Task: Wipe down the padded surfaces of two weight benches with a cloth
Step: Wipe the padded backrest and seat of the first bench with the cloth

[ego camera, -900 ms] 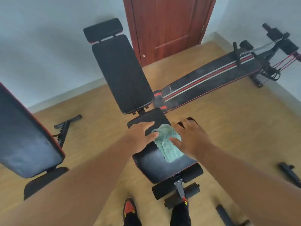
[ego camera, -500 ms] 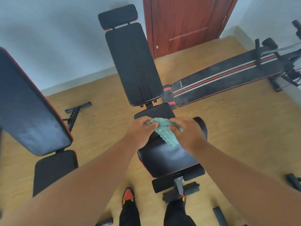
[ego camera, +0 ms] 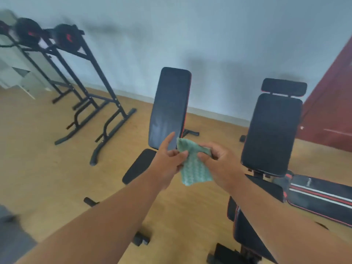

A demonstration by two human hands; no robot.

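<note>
A black steel rack (ego camera: pixel 89 103) stood on the wooden floor (ego camera: pixel 38 149) at ten o'clock, with round black weights (ego camera: pixel 28 32) marked in red sitting on its top rail. A pale wall (ego camera: pixel 209 44) ran behind it. A dark red door (ego camera: pixel 331 119) filled the three o'clock edge. At four o'clock a flat black board (ego camera: pixel 322 197) with red and white stripes lay on the floor.
</note>
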